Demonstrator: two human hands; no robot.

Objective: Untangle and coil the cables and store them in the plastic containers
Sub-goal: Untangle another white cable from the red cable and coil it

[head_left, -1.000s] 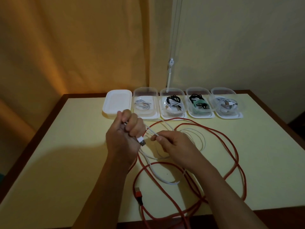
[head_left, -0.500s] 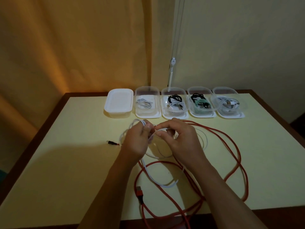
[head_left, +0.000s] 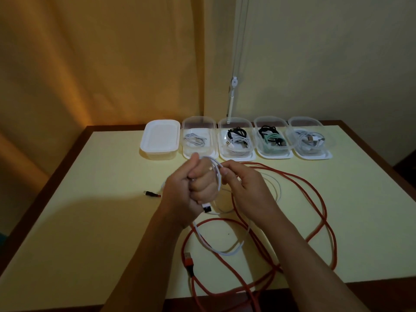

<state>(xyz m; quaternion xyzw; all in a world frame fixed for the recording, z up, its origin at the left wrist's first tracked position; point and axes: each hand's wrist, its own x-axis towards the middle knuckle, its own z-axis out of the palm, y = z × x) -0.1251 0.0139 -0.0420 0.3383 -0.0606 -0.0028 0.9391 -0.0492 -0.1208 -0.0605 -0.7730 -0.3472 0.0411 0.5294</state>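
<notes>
White cable, soft, light and springy by the look of it, loops over the counter, left hand fisted around its coils, right hand pinching the next strand.

Five plastic containers stand in a row along the tabletop's far edge, the leftmost lidded. In front of them both hands meet over loose cables: the left hand grips a thin cable, the right hand beside it; a thicker cable loops to the right.
</notes>
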